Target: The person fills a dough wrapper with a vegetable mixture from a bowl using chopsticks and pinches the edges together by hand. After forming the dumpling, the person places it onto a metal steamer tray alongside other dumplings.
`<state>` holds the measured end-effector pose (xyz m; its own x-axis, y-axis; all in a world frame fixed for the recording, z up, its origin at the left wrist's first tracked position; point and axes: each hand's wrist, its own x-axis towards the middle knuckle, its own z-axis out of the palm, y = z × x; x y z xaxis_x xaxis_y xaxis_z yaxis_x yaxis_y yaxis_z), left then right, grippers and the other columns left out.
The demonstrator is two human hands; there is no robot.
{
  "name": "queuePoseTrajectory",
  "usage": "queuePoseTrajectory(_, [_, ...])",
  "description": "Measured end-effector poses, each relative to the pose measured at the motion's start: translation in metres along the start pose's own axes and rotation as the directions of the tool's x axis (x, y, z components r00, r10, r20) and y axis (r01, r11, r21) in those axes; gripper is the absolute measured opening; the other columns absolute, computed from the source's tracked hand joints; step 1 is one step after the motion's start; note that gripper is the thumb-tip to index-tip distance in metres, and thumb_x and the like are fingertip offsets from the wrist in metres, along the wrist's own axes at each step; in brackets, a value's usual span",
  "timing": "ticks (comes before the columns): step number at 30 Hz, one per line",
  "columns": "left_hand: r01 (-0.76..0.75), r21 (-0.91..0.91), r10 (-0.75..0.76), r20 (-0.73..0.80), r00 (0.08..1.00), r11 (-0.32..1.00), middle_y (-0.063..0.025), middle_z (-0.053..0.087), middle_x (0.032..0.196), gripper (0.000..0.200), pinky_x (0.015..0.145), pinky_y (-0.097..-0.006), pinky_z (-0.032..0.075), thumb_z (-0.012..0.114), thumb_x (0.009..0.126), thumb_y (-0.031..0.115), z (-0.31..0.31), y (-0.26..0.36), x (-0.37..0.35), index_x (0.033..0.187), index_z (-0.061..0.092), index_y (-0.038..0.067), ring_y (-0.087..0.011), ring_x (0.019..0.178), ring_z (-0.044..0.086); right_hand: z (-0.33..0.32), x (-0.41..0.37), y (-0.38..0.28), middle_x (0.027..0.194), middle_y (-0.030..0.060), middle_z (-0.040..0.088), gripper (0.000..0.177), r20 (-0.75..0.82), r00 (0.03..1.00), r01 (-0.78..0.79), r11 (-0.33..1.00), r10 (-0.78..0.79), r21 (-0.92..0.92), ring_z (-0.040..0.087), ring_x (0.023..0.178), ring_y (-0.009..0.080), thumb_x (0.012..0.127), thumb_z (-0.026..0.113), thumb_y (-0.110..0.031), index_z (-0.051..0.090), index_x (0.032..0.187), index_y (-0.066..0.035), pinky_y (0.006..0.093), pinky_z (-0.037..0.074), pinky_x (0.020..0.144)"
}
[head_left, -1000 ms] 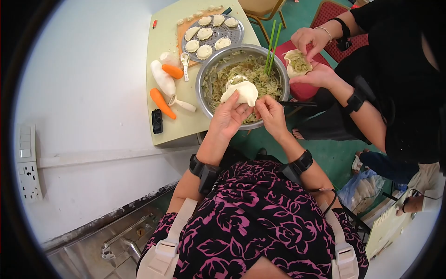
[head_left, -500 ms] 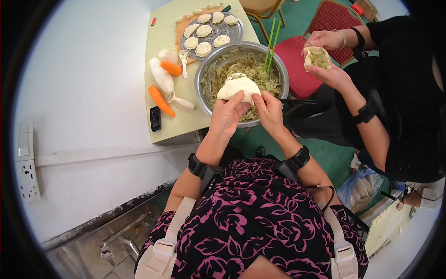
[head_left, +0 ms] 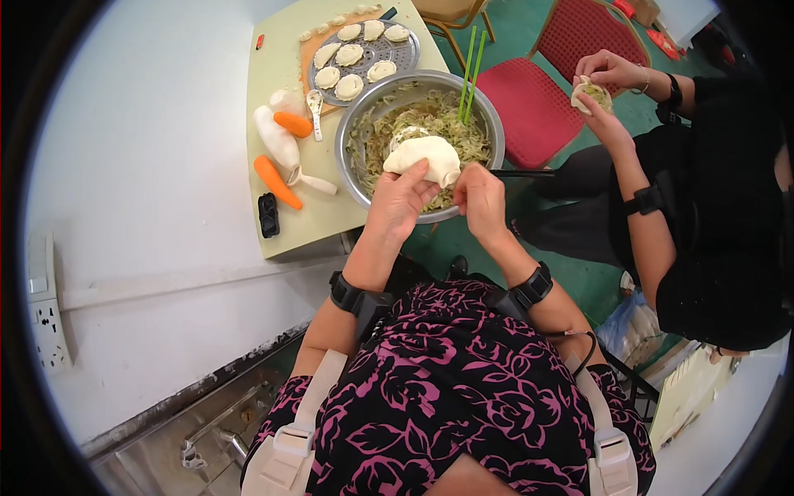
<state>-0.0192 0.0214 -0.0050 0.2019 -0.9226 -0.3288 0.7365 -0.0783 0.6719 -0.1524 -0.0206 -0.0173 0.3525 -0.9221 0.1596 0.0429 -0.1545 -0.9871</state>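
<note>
A folded white dumpling (head_left: 423,157) rests in my left hand (head_left: 399,198), gripped between thumb and fingers above the filling. Its right end shows a small crimped tip. My right hand (head_left: 481,198) is beside that tip with fingers curled in and pressed together; I see nothing in them, and a narrow gap seems to separate them from the dough. Beneath both hands is a large metal bowl (head_left: 351,183) of shredded pale-green filling (head_left: 447,124). Two green chopsticks (head_left: 471,78) stand in the filling at the bowl's right side.
Several finished dumplings sit on a perforated metal tray (head_left: 370,56) behind the bowl. Left of it lie a white spoon (head_left: 315,114), carrots (head_left: 277,182) and a white radish (head_left: 277,139). At right, a co-worker's hands (head_left: 608,99) hold a filled wrapper, near a red chair (head_left: 529,107).
My right fingers have come off the dumpling's right edge and curled in, while the left hand keeps hold. The co-worker's hands have shifted right and up, and their wrapper is more folded.
</note>
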Motion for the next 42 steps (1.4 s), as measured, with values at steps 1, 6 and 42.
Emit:
queuePoseTrajectory(1, [0.023, -0.02, -0.023, 0.017, 1.0, 1.0, -0.0075, 0.057, 0.103, 0.032, 0.076, -0.0321, 0.048, 0.055, 0.082, 0.013, -0.003, 0.0, 0.001, 0.111, 0.046, 0.004, -0.0183, 0.092, 0.057, -0.004, 0.0, 0.003, 0.051, 0.0029, 0.046, 0.032, -0.005, 0.999, -0.043, 0.999, 0.043, 0.022, 0.042, 0.047, 0.0093, 0.087, 0.045, -0.023, 0.048, 0.065, -0.002, 0.0245, 0.035, 0.044])
queuePoseTrajectory(6, [0.141, -0.101, -0.133, 0.083, 0.988, 0.985, -0.0064, 0.058, 0.101, 0.03, 0.077, -0.0324, 0.046, 0.058, 0.08, 0.013, -0.002, 0.002, 0.0, 0.108, 0.049, 0.008, -0.0179, 0.09, 0.058, -0.005, -0.003, 0.019, 0.053, 0.003, 0.046, 0.03, 0.028, 1.0, -0.007, 1.0, 0.007, 0.003, 0.042, 0.05, 0.0089, 0.088, 0.045, -0.024, 0.048, 0.068, -0.001, 0.0237, 0.035, 0.046])
queuePoseTrajectory(42, [0.078, -0.019, -0.077, 0.051, 0.996, 0.997, -0.0072, 0.055, 0.102, 0.03, 0.078, -0.0301, 0.047, 0.056, 0.079, 0.005, -0.004, 0.004, 0.004, 0.107, 0.047, 0.002, -0.017, 0.093, 0.055, 0.004, 0.009, 0.014, 0.054, 0.012, 0.043, 0.027, 0.02, 0.998, 0.066, 0.961, -0.063, -0.268, 0.041, 0.048, 0.0184, 0.083, 0.052, -0.02, 0.045, 0.066, 0.0, 0.0303, 0.035, 0.046])
